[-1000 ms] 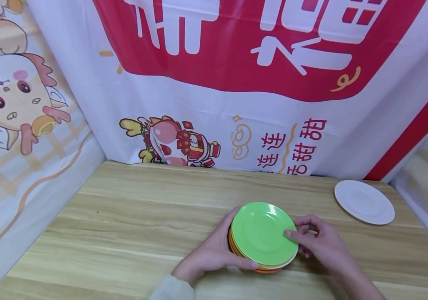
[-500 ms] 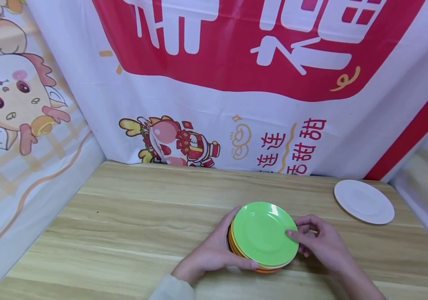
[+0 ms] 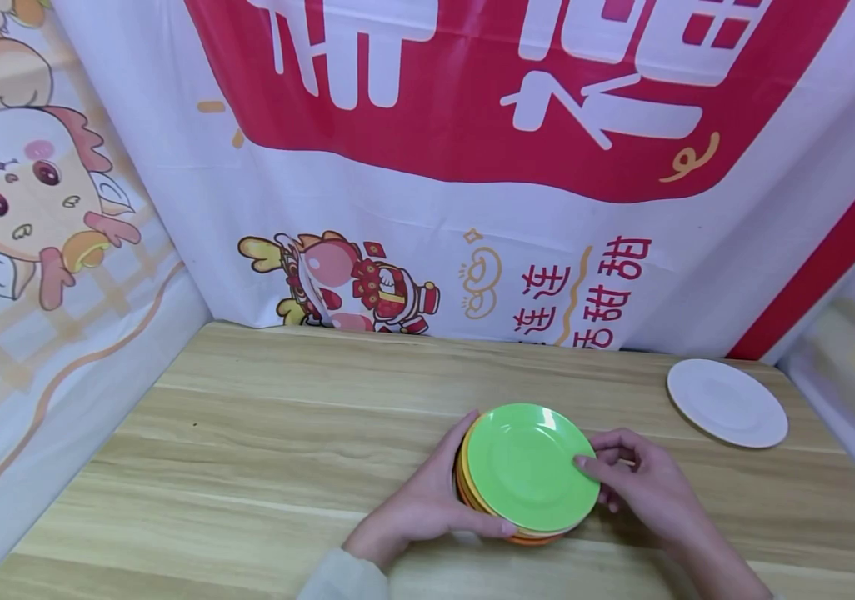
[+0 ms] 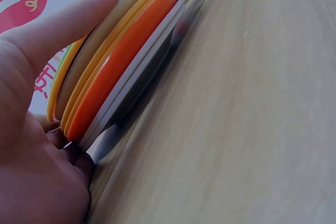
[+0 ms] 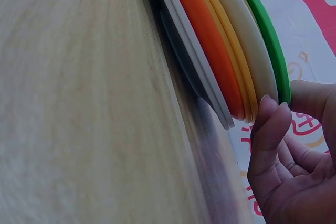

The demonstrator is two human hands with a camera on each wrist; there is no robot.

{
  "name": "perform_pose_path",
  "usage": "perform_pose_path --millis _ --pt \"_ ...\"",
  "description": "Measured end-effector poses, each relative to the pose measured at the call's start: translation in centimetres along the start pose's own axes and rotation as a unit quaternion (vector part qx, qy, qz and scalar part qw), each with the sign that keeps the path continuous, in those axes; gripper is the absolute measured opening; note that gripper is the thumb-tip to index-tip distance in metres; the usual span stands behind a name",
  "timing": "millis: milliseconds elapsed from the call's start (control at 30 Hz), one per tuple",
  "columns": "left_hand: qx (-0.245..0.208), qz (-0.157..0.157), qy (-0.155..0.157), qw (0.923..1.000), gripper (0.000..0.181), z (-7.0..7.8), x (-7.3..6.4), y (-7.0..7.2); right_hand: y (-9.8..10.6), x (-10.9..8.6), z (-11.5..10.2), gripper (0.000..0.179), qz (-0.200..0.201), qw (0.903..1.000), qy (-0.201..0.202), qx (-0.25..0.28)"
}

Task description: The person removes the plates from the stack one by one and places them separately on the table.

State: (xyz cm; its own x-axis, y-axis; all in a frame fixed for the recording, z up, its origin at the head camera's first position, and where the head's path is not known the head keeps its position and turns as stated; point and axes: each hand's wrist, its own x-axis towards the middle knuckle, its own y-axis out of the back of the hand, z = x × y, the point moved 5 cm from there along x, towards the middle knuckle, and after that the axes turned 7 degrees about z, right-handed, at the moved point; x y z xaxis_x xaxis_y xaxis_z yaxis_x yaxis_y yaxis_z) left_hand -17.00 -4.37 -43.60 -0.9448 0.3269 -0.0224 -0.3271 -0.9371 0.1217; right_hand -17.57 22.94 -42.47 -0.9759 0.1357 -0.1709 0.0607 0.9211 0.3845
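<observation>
A stack of small plates stands on the wooden table, with a green plate (image 3: 532,467) on top. Below it the left wrist view shows yellow and cream rims, an orange plate (image 4: 123,64) and white plates (image 4: 136,74) lower down. My left hand (image 3: 431,500) holds the stack from its left side, thumb along the near edge and fingers around the far side. At the right, my right hand (image 3: 641,483) pinches the green plate's rim, thumb on top and fingertips underneath, beside the cream plate (image 5: 244,30). The green plate sits slightly off to the right of the stack.
A separate white plate (image 3: 727,404) lies at the back right of the wooden table (image 3: 285,433). Printed cloth (image 3: 435,208) hangs behind the table, and more cloth covers the left and right sides.
The green plate has slid slightly to the right with my right hand, baring more of the yellow rim at its left. My left hand stays almost still on the stack.
</observation>
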Motion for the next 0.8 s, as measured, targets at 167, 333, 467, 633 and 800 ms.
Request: perform_pose_path --millis 167,333,467,633,800 --pt "-0.01 -0.008 0.0 0.9999 0.134 -0.01 0.08 0.12 0.0 0.09 -0.02 0.048 -0.004 0.9999 0.007 0.01" --pt "-0.008 -0.012 -0.006 0.9999 0.134 -0.11 0.16 0.1 -0.01 0.17 -0.04 0.048 -0.006 0.9998 0.011 0.013" --pt "0.004 -0.006 -0.011 0.9999 0.132 -0.14 0.19 0.09 0.0 0.21 0.02 0.048 -0.006 0.9998 0.009 0.014" --pt "0.011 -0.005 -0.006 0.9999 0.131 -0.08 0.09 0.22 -0.02 0.24 0.09 0.047 -0.006 0.9998 0.009 0.017" --pt "0.014 -0.007 0.001 0.9999 0.129 -0.02 0.06 0.29 -0.02 0.2 0.1 0.047 -0.006 0.9998 0.008 0.018"
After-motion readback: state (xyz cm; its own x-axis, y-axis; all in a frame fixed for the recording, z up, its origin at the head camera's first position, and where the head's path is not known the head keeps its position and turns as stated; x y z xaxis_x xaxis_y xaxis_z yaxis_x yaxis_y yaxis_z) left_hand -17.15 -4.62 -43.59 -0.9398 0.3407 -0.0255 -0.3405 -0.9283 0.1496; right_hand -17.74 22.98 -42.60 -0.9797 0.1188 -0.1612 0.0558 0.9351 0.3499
